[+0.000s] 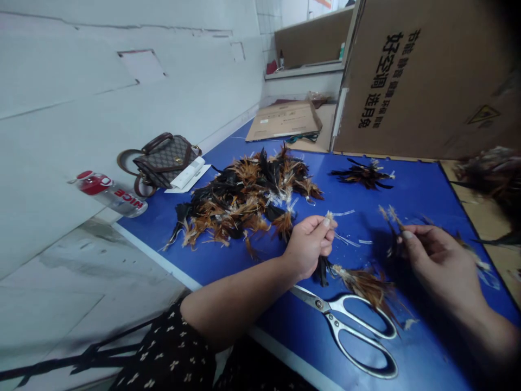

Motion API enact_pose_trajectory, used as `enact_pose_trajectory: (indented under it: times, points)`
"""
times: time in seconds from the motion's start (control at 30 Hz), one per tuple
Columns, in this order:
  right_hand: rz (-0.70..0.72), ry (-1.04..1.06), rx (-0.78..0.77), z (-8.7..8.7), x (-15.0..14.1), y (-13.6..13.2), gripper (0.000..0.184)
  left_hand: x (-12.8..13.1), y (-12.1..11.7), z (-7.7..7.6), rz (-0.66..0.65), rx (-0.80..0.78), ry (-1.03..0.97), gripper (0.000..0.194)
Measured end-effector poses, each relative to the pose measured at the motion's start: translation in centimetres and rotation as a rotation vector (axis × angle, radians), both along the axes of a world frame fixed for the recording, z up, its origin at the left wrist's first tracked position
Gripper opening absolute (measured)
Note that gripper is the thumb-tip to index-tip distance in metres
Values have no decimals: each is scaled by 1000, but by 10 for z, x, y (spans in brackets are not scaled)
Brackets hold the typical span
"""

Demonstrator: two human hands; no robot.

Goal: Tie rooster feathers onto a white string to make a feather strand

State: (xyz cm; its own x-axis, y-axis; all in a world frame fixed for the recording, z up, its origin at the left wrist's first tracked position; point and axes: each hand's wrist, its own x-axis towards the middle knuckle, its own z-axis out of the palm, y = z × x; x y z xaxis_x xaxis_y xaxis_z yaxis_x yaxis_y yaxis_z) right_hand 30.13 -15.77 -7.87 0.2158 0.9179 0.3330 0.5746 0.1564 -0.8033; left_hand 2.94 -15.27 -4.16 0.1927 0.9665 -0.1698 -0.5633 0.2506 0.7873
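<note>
My left hand [309, 244] is closed round a small bunch of feathers [323, 270]; its pale quill ends poke out above the thumb and dark tips hang below the fist. Over to the right, my right hand [442, 266] pinches a few feathers [393, 217] between thumb and fingers, pale ends upward. Between the hands, a brown feather bunch [366, 282] lies on the blue tabletop [427, 331]. Nearer to me rest silver scissors [325, 307], their handles apart. A large heap of brown and black feather bunches [240, 201] spreads beyond my left hand.
A dark feather bunch [362, 174] lies at the back, near a big cardboard sheet [419, 81]. Clear strips [345, 239] are scattered mid-table. At the left edge are a patterned handbag [166, 157] and a red-capped bottle [112, 194]. More feathers [492, 174] lie far right.
</note>
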Motion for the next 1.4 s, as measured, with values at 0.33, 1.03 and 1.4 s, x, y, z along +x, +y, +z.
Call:
enact_pose_trajectory:
  times: [0.33, 1.03, 1.4]
  points:
    - [410, -346, 168, 26, -29, -26, 21, -8, 10, 11, 208, -10, 48, 34]
    - [434, -435, -79, -1, -54, -44, 34, -5, 6, -2, 159, 88, 105, 49]
    - [40, -509, -3, -11, -34, -31, 30, -1, 4, -5, 48, 56, -4, 44]
